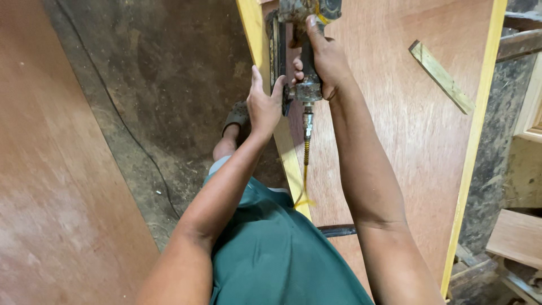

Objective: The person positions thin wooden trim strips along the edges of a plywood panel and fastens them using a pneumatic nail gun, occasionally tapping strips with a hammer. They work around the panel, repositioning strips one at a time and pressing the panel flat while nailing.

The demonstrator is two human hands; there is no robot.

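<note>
My right hand [323, 59] grips the handle of a worn pneumatic nail gun [303, 34], forefinger stretched up along its body. The gun's magazine rests against the yellow edge strip [255, 28] of a reddish plywood panel [389, 113]. A yellow coiled air hose [305, 169] hangs from the gun's base. My left hand [263, 104] presses flat against the panel's left edge and touches the magazine's lower end, fingers together.
A loose wooden strip [441, 76] lies on the panel. Another plywood sheet [56, 169] fills the left. Between them is a dark dirty floor [164, 85] with a thin cable [132, 141]. My sandalled foot [237, 116] stands there. Timber pieces [516, 237] lie at right.
</note>
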